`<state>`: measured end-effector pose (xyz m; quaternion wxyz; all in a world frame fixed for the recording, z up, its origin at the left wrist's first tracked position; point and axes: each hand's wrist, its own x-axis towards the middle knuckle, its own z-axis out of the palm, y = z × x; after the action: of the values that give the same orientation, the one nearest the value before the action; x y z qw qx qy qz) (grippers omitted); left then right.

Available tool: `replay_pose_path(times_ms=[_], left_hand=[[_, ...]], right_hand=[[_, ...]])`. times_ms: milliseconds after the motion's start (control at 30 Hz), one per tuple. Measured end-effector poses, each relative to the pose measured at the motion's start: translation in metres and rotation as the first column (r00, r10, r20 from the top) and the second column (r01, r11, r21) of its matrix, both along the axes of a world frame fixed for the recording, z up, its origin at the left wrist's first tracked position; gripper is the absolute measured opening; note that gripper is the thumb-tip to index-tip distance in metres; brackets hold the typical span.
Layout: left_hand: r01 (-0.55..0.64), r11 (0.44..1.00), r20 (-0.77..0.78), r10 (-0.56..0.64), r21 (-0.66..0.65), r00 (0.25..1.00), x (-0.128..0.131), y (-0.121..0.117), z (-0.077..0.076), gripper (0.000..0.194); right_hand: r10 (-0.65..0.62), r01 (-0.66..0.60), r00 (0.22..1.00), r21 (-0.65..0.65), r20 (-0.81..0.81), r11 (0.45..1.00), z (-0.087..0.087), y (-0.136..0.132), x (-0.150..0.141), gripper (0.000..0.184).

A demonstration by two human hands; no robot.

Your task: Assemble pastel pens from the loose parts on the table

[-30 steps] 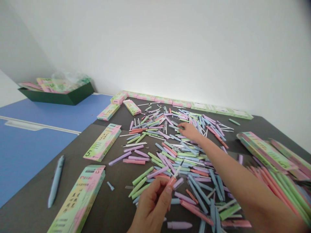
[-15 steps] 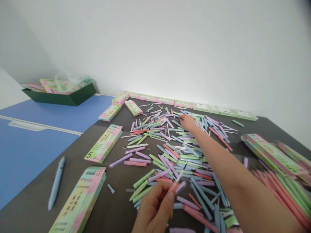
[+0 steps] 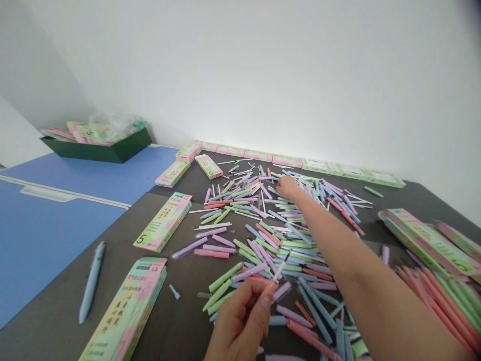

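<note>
My left hand [image 3: 238,321] is at the bottom of the view, its fingers pinching a pink pen barrel [image 3: 269,288] with a thin white refill [image 3: 280,268] sticking out of its top. My right hand [image 3: 287,187] reaches far over the table, its fingers curled down onto a loose pile of pastel pen parts [image 3: 259,235] in lilac, green, blue, pink and white. Whether it holds anything is hidden by the fingers. My right forearm lies across the pile.
A dark table [image 3: 180,311] carries printed pen boxes [image 3: 163,222], a blue pen [image 3: 91,281] and a heap of long pens [image 3: 443,311] at right. Boxes line the back edge [image 3: 285,161]. A green tray [image 3: 95,152] stands on a blue surface [image 3: 48,235].
My right hand has drawn slightly further up the pile and its fingers have curled. The view has drifted a little, so the table contents sit further right. My left hand still pinches the pink barrel.
</note>
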<state>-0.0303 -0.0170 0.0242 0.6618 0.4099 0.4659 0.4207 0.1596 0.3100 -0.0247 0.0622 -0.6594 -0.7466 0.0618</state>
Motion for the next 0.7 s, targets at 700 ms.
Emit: replay_pose_path(times_ms=[700], left_hand=[[0.189,0.936,-0.081,-0.172,0.298,0.982,-0.003,-0.007,0.002,0.024]], right_hand=[[0.098,0.19,-0.065,0.085,-0.993,0.978,0.084,-0.326,0.007,0.014]])
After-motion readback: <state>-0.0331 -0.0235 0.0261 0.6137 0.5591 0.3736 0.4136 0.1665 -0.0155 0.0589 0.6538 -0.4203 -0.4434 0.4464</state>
